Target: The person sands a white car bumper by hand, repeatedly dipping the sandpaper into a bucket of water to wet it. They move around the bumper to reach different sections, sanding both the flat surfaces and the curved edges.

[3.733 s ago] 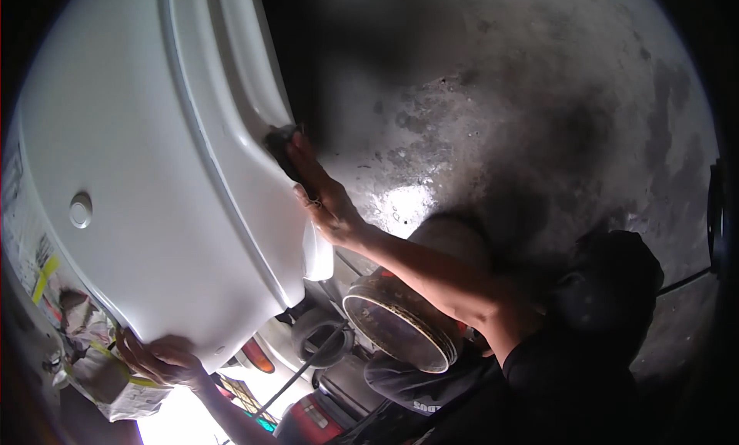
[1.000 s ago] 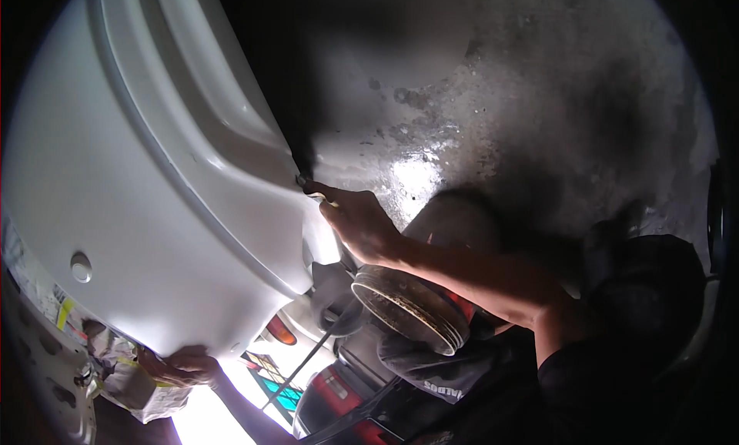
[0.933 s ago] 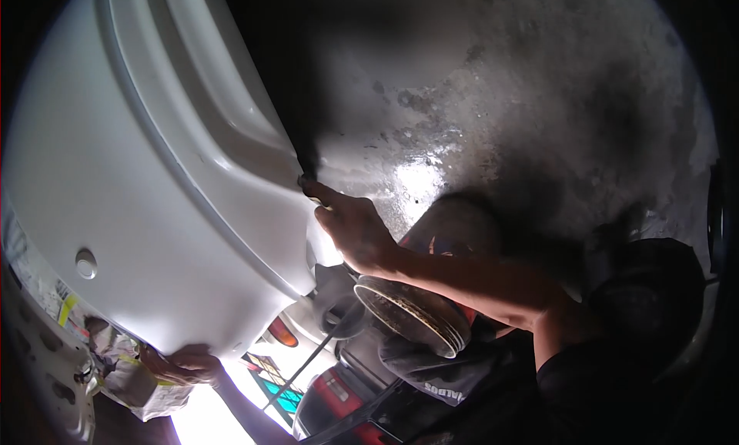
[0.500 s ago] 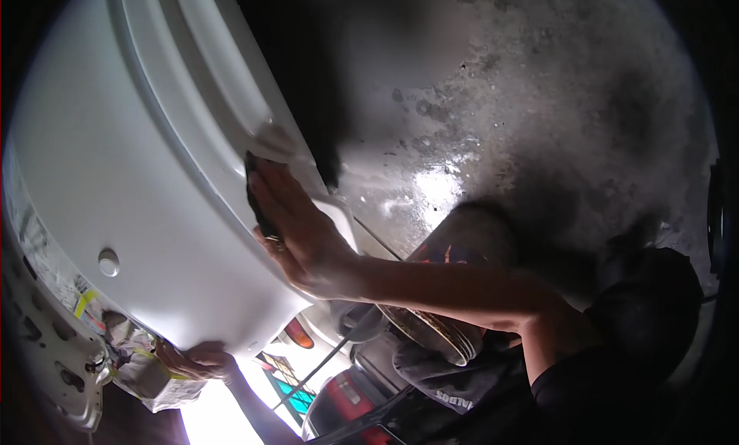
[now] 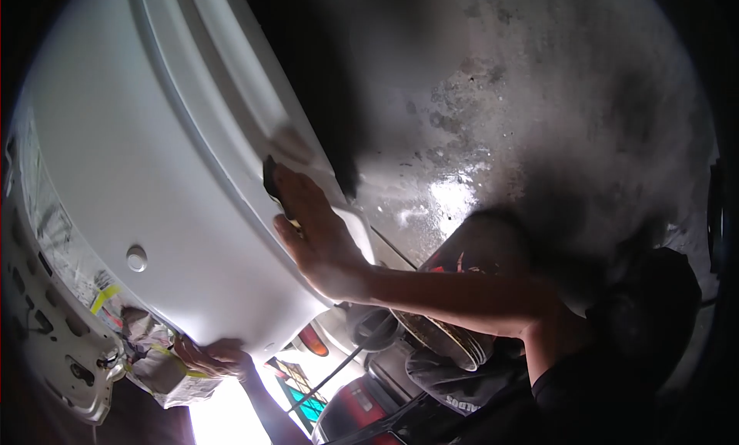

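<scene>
The fingers of my right hand point(image 5: 323, 241) press a thin black pad point(image 5: 271, 185) against a pale grey car panel point(image 5: 154, 160), near its ridged edge. The back of that hand faces me, and the pad is partly hidden under it. Lower in the view, my left hand point(image 5: 219, 356) lies at the panel's bottom edge, its fingers stretched out beside crumpled masking paper point(image 5: 165, 379). No held object shows in it. A round knob point(image 5: 136, 259) stands out from the panel.
Bare metal bodywork with holes point(image 5: 81, 372) is at the lower left. A stained concrete floor point(image 5: 477, 98) fills the upper right. Beneath my right forearm are a round metal rim point(image 5: 462, 349) and dark cloth point(image 5: 446, 379). A car's red tail light point(image 5: 358, 403) shows at the bottom.
The view has shifted, so the panel and both hands appear slightly farther right. My right hand still keeps the black pad on the panel, and my left hand stays at the bottom edge.
</scene>
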{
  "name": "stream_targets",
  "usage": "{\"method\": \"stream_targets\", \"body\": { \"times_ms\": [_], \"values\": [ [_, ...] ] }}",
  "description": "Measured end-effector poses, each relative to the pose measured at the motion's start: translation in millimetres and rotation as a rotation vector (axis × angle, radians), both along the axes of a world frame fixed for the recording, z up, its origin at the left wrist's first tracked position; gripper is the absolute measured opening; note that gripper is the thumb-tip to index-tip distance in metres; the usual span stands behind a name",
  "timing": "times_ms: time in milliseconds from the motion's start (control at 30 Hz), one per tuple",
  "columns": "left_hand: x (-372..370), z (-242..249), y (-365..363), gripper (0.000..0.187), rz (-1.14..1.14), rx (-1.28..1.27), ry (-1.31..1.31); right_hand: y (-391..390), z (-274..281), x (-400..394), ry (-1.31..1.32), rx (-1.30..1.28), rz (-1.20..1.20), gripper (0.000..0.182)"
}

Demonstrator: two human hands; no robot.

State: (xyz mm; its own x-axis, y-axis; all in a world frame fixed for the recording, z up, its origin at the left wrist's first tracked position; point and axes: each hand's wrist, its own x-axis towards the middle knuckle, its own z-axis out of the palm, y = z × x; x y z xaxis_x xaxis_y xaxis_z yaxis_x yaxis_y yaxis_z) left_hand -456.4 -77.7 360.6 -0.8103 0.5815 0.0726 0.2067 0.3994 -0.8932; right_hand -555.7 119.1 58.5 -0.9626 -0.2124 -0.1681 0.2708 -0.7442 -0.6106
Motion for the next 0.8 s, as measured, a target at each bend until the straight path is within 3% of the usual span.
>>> {"method": "stream_targets", "body": {
  "times_ms": [67, 133, 167, 200, 267, 333, 367, 400, 467, 500, 633, 733, 800],
  "values": [
    [7, -2, 8, 0.056, 0.070, -0.035, 0.017, -11, 3, -2, 0.045, -0.050, -0.009, 0.065],
    [7, -6, 13, 0.056, 0.067, 0.016, 0.025, -25, 18, -27, 0.043, 0.026, -0.302, 0.062],
    [7, -8, 12, 0.057, 0.071, 0.003, 0.038, -37, 22, -56, -0.002, 0.278, -0.490, 0.053],
    [5, -7, 12, 0.058, 0.076, -0.013, 0.044, -21, 7, -80, -0.008, 0.274, -0.496, 0.053],
    [2, -10, 19, 0.058, 0.082, 0.015, 0.039, 34, -23, -120, 0.018, -0.279, -0.064, 0.043],
    [1, -12, 21, 0.057, 0.090, 0.057, 0.059, 27, -39, -121, 0.032, -0.354, -0.350, 0.036],
    [1, -13, 24, 0.057, 0.091, 0.051, 0.062, 14, -42, -111, 0.067, -0.322, -0.351, 0.051],
    [1, -15, 24, 0.057, 0.090, 0.048, 0.064, -7, -42, -97, 0.076, -0.318, -0.349, 0.051],
    [5, -12, 20, 0.056, 0.098, 0.031, 0.071, -41, -32, -63, 0.331, 0.367, -0.485, 0.053],
    [4, -11, 19, 0.056, 0.104, 0.007, 0.069, -38, -24, -51, 0.278, -0.150, -0.321, 0.057],
    [1, -14, 19, 0.055, 0.100, 0.037, 0.079, -39, -30, -59, 0.224, -0.403, -0.396, 0.060],
    [4, -13, 19, 0.055, 0.095, 0.035, 0.086, -36, -25, -60, 0.178, -0.344, -0.445, 0.062],
    [3, -15, 26, 0.055, 0.123, 0.020, 0.086, -36, -22, -61, 0.095, 0.144, -0.366, 0.056]
  ]
}}
